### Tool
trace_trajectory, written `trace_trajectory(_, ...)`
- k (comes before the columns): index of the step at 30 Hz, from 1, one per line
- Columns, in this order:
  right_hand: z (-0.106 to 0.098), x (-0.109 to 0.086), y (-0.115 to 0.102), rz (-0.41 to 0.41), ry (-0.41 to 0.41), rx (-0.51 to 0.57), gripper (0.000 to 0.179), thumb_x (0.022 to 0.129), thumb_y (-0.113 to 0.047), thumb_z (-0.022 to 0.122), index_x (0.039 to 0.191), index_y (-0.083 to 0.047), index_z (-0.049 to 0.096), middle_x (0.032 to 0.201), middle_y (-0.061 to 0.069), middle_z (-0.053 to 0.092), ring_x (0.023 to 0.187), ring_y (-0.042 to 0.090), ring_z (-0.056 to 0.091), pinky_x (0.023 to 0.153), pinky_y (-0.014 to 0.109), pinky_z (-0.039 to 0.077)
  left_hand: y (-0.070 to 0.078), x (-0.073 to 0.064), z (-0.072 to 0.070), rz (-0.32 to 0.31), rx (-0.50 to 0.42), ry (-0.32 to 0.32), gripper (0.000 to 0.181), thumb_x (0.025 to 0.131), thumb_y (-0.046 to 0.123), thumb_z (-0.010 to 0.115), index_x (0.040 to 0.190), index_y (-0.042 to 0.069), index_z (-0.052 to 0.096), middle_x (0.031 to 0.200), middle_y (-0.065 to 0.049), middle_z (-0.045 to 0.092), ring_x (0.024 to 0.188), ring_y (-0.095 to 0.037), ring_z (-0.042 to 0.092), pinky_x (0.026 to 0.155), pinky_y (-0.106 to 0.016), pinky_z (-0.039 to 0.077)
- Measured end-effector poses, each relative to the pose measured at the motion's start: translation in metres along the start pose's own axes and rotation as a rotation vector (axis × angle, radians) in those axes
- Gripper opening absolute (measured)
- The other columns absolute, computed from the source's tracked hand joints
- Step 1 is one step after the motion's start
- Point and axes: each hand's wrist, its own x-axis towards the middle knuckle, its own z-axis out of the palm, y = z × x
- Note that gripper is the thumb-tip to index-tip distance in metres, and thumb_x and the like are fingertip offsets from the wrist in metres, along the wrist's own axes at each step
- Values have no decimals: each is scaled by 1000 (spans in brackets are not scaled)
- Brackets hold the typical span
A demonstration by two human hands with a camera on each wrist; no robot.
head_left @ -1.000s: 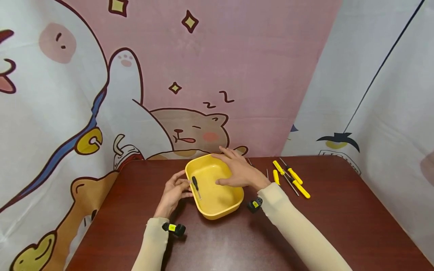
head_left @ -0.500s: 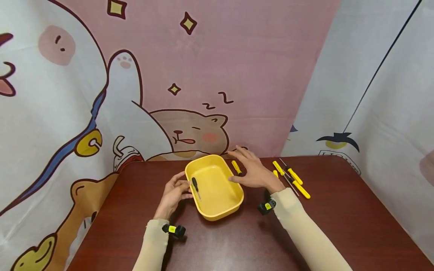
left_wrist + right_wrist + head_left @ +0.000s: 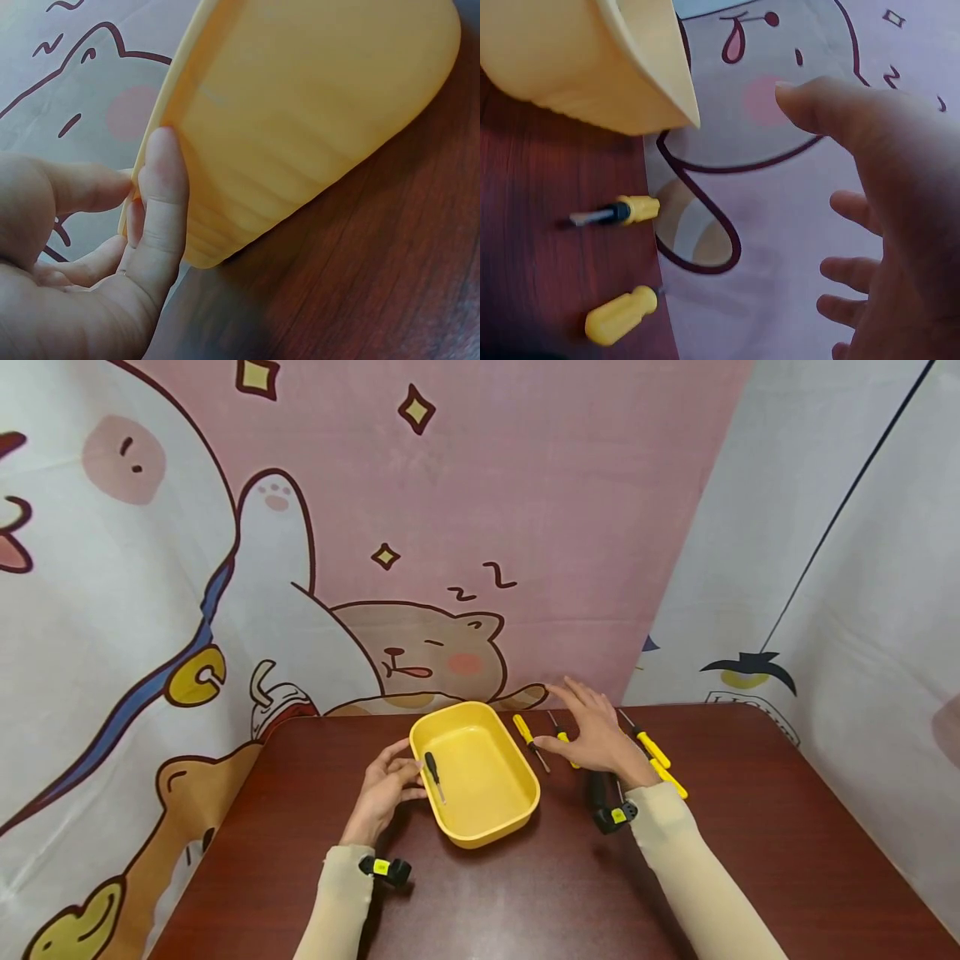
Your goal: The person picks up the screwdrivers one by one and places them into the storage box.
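Note:
My left hand (image 3: 382, 789) holds the yellow tray (image 3: 474, 838) by its left side, thumb and fingers pinching the wall at the rim in the left wrist view. Inside the tray, along that same side, lies a small black-handled screwdriver (image 3: 432, 768). My right hand (image 3: 600, 739) is spread in the air right of the tray, with nothing in it. Near its thumb a yellow-handled screwdriver (image 3: 523, 727) lies beside the tray, its tip toward me. A second yellow screwdriver (image 3: 622, 315) is partly hidden by the hand in the head view.
Right of my right hand, more yellow screwdrivers (image 3: 654, 750) lie close together, some covered by the hand and wrist. The brown table (image 3: 480, 902) ends at the back against a cartoon-printed curtain (image 3: 585, 543).
My right hand has moved right, from over the tray to above the screwdrivers, uncovering one beside the tray. The left hand and tray have stayed in place.

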Motion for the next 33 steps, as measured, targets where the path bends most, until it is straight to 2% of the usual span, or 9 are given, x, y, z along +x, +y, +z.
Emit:
trace_trajectory(8,-4,-5,18,109,26,14,96,86,-62,72,162,-24,28,171,17,15,154,51,15,119,78,9,0,-1,0,7,1,5,58,99,3,62,152,11,42,119,-23,62,81,-18,64,69,-34,65)
trace_trajectory(16,-12,-13,37,182,15,74,97,89,-62,69,164,-21,24,172,19,11,154,52,14,116,82,13,-1,0,-1,4,-4,1,57,99,4,63,152,12,43,121,-24,61,81,-18,64,69,-35,65)
trace_trajectory(19,-15,-16,48,208,2,101,96,90,-63,67,164,-20,22,172,20,11,154,52,14,115,82,18,-1,0,-1,2,-3,2,57,99,4,63,152,12,43,121,-24,62,81,-19,64,70,-34,65)
trace_trajectory(26,-22,-20,76,193,-24,150,96,95,-62,62,165,-14,18,170,22,17,153,50,22,117,75,26,-1,0,-1,5,7,9,57,99,5,63,152,13,43,120,-23,62,82,-19,64,69,-34,65)
trace_trajectory(33,-28,-23,100,280,-66,145,98,93,-67,60,165,-17,17,168,26,19,150,53,25,114,77,27,-1,0,0,2,12,5,57,99,6,64,152,14,43,120,-22,61,83,-19,63,70,-34,65)
